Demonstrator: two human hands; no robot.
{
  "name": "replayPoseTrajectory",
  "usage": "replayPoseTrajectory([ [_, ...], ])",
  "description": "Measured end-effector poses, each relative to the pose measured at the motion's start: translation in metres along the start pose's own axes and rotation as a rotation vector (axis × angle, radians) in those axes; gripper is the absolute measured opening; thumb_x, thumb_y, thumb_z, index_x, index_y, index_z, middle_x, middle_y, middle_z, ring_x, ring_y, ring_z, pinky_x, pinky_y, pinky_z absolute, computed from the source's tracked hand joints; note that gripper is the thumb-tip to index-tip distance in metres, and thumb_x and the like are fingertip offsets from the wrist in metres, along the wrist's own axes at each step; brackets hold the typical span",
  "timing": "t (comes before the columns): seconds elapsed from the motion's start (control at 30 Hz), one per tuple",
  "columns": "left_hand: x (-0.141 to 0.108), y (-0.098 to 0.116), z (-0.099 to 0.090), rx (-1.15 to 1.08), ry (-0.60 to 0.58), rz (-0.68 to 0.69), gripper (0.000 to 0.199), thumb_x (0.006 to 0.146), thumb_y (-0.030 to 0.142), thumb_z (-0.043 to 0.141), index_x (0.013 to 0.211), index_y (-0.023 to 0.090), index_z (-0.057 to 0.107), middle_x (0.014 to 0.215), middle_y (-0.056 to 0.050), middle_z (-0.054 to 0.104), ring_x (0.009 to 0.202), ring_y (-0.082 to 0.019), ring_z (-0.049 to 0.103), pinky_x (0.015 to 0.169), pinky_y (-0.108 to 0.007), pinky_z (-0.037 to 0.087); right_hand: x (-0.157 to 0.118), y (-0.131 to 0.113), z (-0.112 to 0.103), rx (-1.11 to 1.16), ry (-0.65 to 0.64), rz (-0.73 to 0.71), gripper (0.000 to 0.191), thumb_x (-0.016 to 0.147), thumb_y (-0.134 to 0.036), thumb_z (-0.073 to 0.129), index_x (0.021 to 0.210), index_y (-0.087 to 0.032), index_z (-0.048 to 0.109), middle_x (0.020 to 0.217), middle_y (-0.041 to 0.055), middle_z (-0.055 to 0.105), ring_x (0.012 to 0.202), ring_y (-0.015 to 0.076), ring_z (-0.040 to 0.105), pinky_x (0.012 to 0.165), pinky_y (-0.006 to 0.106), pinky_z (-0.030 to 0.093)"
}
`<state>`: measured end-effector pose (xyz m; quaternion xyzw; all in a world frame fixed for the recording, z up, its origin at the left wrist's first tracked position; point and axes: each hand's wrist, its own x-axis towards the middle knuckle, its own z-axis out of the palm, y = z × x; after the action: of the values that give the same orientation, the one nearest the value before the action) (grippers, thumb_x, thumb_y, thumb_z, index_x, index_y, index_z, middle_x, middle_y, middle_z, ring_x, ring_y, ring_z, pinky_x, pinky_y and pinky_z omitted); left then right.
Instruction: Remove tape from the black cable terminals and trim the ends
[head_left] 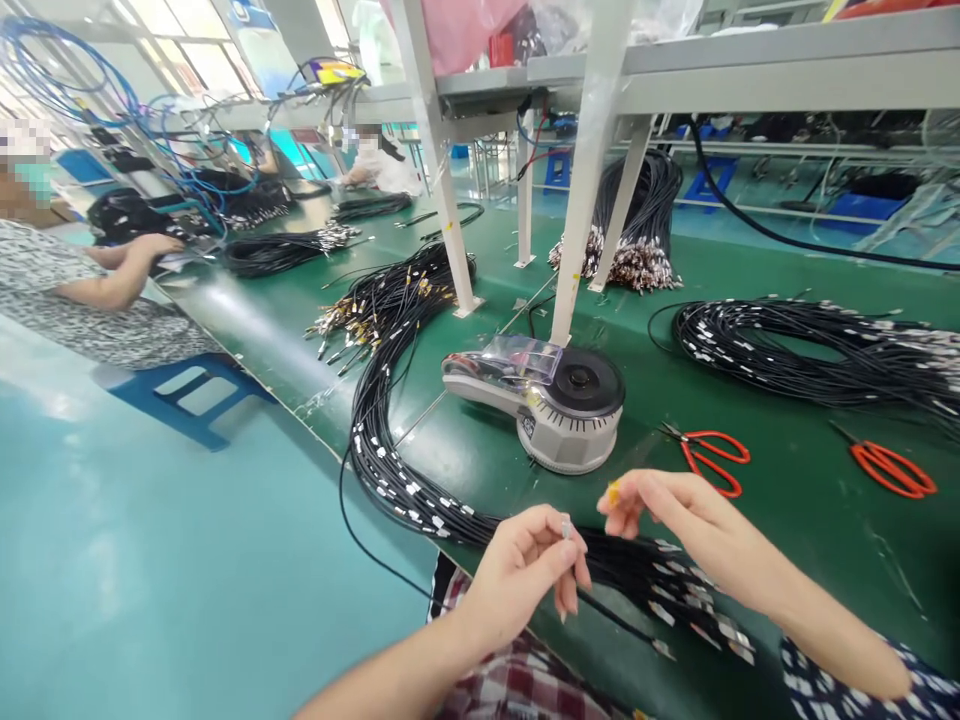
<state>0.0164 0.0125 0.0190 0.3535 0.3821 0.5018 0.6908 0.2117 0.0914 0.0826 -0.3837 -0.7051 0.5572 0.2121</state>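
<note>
My left hand (529, 570) is closed, with a small pale connector end (566, 526) showing at its thumb and fingertips. A black cable (619, 618) comes out below its fingers towards a metal tip. To its right, my right hand (667, 505) pinches a small piece of yellow tape (614, 491), apart from the left hand. A long bundle of black cables (420, 505) with white labels curves along the table edge and passes under both hands. Just beyond them stands a round grey tape dispenser (574, 440) with a black top and a clear cover.
Two red-handled scissors (716, 455) (892, 470) lie at the right on the green table (495, 440). More cable coils (750, 350) lie around. White shelf legs (581, 200) rise behind the dispenser. At the left, another person (112, 280) works beside a blue stool (195, 395).
</note>
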Motion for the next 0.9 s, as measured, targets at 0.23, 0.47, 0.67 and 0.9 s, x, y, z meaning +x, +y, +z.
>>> replayPoseTrajectory([
  [0.23, 0.013, 0.022, 0.013, 0.205, -0.015, -0.070, 0.035, 0.077, 0.044, 0.077, 0.087, 0.012, 0.067, 0.065, 0.000, 0.061, 0.049, -0.007, 0.048, 0.047, -0.019, 0.039, -0.025, -0.008, -0.003, -0.013, -0.181, 0.229, 0.064, 0.096, -0.067, 0.034, 0.081, -0.016, 0.071, 0.067, 0.0070, 0.072, 0.062, 0.0179, 0.065, 0.063, 0.028, 0.052],
  [0.47, 0.018, 0.012, 0.024, 0.331, -0.086, -0.118, 0.025, 0.073, 0.034, 0.080, 0.077, 0.014, 0.066, 0.068, -0.001, 0.063, 0.061, -0.011, 0.052, 0.059, -0.024, 0.041, -0.032, -0.016, -0.001, -0.196, -0.178, 0.213, 0.058, 0.099, -0.054, 0.040, 0.065, -0.020, 0.071, 0.054, 0.0030, 0.069, 0.052, 0.0152, 0.062, 0.056, 0.024, 0.045],
  [0.67, 0.018, 0.013, 0.028, 0.307, -0.044, -0.126, 0.024, 0.072, 0.031, 0.079, 0.067, 0.013, 0.065, 0.061, 0.000, 0.060, 0.057, -0.010, 0.049, 0.057, -0.023, 0.038, -0.033, 0.008, -0.001, -0.186, -0.078, 0.262, 0.053, 0.098, -0.056, 0.039, 0.078, -0.020, 0.072, 0.055, 0.0006, 0.067, 0.051, 0.0145, 0.060, 0.055, 0.024, 0.043],
  [0.9, 0.020, 0.011, 0.029, 0.247, 0.018, -0.177, 0.024, 0.071, 0.032, 0.079, 0.065, 0.013, 0.065, 0.055, 0.003, 0.056, 0.046, -0.005, 0.039, 0.048, -0.021, 0.032, -0.046, 0.042, 0.027, 0.142, 0.192, 0.186, 0.040, 0.090, -0.055, 0.058, 0.102, -0.019, 0.071, 0.094, 0.0073, 0.074, 0.086, 0.0214, 0.066, 0.075, 0.030, 0.050],
])
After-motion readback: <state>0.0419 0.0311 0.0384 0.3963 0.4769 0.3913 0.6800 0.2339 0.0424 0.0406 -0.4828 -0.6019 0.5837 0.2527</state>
